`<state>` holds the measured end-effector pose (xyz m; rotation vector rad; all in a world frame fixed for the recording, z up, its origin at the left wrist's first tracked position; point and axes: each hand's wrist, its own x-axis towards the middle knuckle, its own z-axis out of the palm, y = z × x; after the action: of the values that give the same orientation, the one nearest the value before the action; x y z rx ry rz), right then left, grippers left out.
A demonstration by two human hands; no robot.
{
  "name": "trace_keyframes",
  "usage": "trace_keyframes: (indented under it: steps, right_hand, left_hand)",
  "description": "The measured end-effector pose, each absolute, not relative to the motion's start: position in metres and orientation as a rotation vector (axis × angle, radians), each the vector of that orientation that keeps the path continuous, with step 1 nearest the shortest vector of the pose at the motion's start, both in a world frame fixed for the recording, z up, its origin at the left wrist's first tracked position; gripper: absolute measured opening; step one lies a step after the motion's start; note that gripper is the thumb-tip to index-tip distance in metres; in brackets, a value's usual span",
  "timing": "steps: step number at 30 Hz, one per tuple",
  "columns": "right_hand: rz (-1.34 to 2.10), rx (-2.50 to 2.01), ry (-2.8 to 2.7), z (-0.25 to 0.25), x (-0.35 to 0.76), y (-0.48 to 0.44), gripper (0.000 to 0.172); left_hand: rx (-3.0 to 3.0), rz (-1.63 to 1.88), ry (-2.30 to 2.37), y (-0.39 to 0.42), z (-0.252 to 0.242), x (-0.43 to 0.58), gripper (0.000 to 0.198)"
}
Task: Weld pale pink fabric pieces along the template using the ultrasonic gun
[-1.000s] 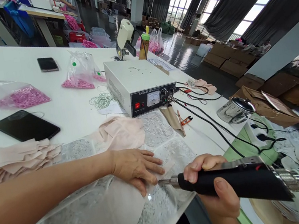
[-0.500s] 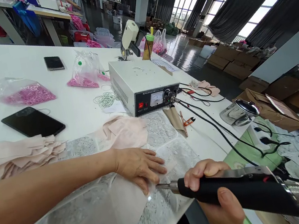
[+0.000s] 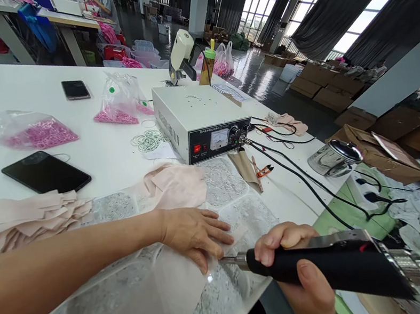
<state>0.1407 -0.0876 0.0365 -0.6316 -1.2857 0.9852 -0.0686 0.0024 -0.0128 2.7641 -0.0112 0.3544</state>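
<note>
My left hand (image 3: pixel 194 231) lies flat, fingers spread, pressing a pale pink fabric piece (image 3: pixel 164 289) onto a scratched glass plate (image 3: pixel 222 182) on the white table (image 3: pixel 112 158). My right hand (image 3: pixel 300 276) is wrapped round the black handle of a hand-held cutting tool (image 3: pixel 335 265). The tool's metal tip (image 3: pixel 230 260) touches the fabric just below my left fingertips. A cable runs from the tool towards a white control box (image 3: pixel 199 118) with a meter and knobs on its front.
A stack of pink fabric pieces (image 3: pixel 22 222) lies at left. A black phone (image 3: pixel 46 172), bags of pink rings (image 3: pixel 37 133), loose white rings (image 3: pixel 148 140), small red snips (image 3: pixel 264 170) and black cables (image 3: pixel 304 183) sit on the table. Cardboard boxes (image 3: pixel 375 149) stand beyond the edge.
The tool and my right hand have shifted slightly left along the fabric edge. My left hand has stayed pressed in place.
</note>
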Motion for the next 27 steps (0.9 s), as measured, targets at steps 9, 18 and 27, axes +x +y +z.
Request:
trace_keyframes:
  steps: [9, 18, 27]
  right_hand:
    - [1.078, -0.566, -1.298, 0.035, 0.140, -0.095, 0.018]
    - [1.042, -0.592, -1.312, 0.031, 0.136, -0.095, 0.017]
    - [1.090, -0.563, -1.239, 0.033, 0.147, -0.095, 0.019]
  left_hand:
    - [2.770, 0.341, 0.043, -0.001, -0.007, -0.069, 0.026]
    - [2.737, 0.319, 0.100, -0.004, -0.001, -0.068, 0.027]
    - [2.744, 0.322, 0.175, -0.008, 0.006, -0.071, 0.030]
